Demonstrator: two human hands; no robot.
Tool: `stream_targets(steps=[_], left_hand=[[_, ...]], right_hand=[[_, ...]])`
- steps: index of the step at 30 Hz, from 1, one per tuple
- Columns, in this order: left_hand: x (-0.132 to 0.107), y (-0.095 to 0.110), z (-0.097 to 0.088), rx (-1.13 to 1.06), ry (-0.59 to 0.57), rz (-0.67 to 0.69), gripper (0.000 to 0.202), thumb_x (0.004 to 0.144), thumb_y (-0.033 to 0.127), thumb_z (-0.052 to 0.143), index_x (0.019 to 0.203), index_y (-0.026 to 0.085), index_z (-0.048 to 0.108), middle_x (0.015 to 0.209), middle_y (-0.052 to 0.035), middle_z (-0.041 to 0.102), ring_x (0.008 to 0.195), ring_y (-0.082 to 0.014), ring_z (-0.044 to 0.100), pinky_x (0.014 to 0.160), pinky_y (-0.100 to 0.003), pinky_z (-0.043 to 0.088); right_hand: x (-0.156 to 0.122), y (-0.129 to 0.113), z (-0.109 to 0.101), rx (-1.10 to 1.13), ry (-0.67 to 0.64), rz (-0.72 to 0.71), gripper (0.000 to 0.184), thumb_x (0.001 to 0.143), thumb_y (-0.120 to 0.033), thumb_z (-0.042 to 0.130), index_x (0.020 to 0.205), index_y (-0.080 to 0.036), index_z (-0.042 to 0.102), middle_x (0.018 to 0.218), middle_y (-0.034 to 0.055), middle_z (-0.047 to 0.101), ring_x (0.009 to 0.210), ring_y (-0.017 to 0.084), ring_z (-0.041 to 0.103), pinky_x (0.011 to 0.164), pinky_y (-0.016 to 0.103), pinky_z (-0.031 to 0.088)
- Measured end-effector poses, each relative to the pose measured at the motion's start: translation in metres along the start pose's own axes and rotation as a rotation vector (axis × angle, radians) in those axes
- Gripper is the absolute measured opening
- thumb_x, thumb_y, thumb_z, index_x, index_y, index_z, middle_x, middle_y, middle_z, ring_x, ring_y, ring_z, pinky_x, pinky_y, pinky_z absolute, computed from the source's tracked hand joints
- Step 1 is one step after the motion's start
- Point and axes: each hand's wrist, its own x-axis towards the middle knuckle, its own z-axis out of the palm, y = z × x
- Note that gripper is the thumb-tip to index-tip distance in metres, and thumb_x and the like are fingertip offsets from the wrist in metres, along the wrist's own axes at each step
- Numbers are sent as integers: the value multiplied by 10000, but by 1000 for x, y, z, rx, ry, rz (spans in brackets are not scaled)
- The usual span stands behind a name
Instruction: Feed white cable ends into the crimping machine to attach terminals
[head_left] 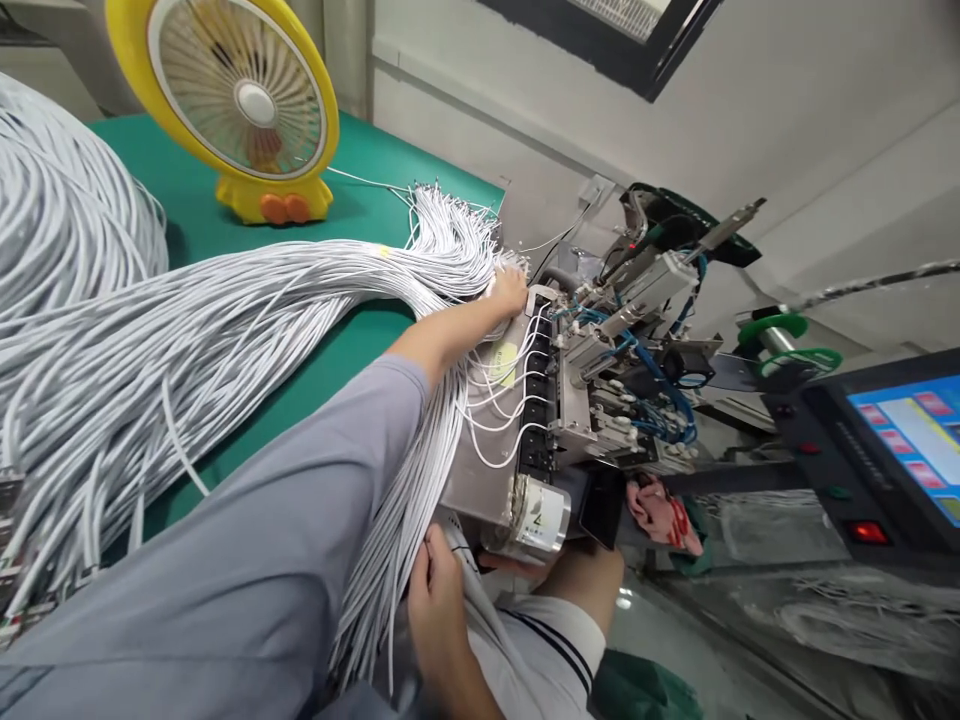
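White cables [412, 500], lower centre of frame, long axis rising toward upper centre; left hand [510, 290] nearer their upper ends, right hand [439, 580] beside their lower run; fingers curled, grip indiscernible from here.

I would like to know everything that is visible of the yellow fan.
The yellow fan looks like smooth plastic, with two orange feet, a round white-rimmed grille and a white hub. It stands upright on the green table, beyond the long bundle of white cables; the picture's edge cuts off its top. Whether it is running, I cannot tell.
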Motion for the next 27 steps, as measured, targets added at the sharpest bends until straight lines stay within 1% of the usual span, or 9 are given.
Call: stream_targets(steps=[4, 7, 9, 10, 13, 17, 20, 23, 27], left_hand=[[6, -26, -5, -24, -4, 31, 379, 897, 338, 547, 1227, 154, 510, 1251, -100, 521, 1099, -227, 541, 919, -456, 476], [4, -33, -7, -70, -43, 155, 364, 899, 338, 544, 1211, 153, 520, 1229, -100, 533, 1070, -214, 555, 898, -432, 491], [2, -30, -6, -103, -98, 229, 340, 901, 339, 542, 1185, 152, 537, 1196, -94, 552, 1036, -199, 570, 875, -408, 504], [2, -26, -6, -114, -123, 244, 332, 901, 340, 542, 1174, 152, 542, 1182, -91, 560, 1024, -195, 575, 867, -400, 507], [3, -11, -1, -134, -163, 209, 337, 900, 350, 543, 1165, 142, 545, 1156, -85, 571, 1008, -195, 582, 856, -400, 511], [7, 10, 6, -153, -176, 144, 345, 900, 360, 540, 1163, 137, 546, 1153, -87, 573, 1006, -197, 583, 857, -406, 509], [7, 19, 10, -158, -167, 136, 346, 900, 362, 539, 1166, 140, 545, 1156, -85, 572, 1007, -198, 582, 856, -405, 510], [5, 14, 11, -137, -142, 155, 343, 899, 353, 543, 1171, 143, 541, 1157, -85, 570, 1005, -196, 583, 850, -397, 513], [8, -8, 2, -76, -55, 147, 351, 899, 344, 545, 1186, 142, 533, 1183, -95, 557, 1027, -200, 574, 867, -410, 507]], right_hand=[[-1, -3, 0, 8, 17, -4, 187, 884, -206, 339, 731, -203, 446, 663, -20, 479, 622, 132, 456, 603, 239, 337], [-3, -1, 4, 7, 24, -5, 196, 895, -206, 333, 746, -201, 461, 674, -17, 492, 624, 131, 461, 604, 238, 340], [-3, 2, 7, 7, 40, -19, 205, 895, -201, 330, 742, -200, 466, 684, -10, 510, 629, 132, 474, 605, 238, 345], [-3, 3, 8, 9, 50, -27, 208, 895, -198, 329, 744, -198, 472, 692, -5, 523, 634, 133, 483, 607, 239, 347], [-1, 5, 9, 26, 58, -39, 216, 891, -193, 328, 770, -192, 507, 702, 7, 550, 651, 142, 506, 613, 240, 358], [1, 2, 6, 111, 39, -43, 227, 879, -189, 342, 775, -183, 544, 686, 13, 563, 656, 150, 521, 611, 236, 376], [2, 0, 4, 163, 42, -42, 220, 870, -202, 372, 737, -185, 547, 654, 8, 555, 637, 148, 517, 596, 228, 381], [1, 0, 4, 159, 48, -41, 219, 866, -209, 377, 718, -189, 538, 634, 0, 538, 602, 140, 492, 587, 224, 382], [3, 2, 5, 129, 32, -38, 226, 870, -213, 357, 728, -187, 531, 633, 2, 533, 609, 141, 492, 600, 227, 385]])
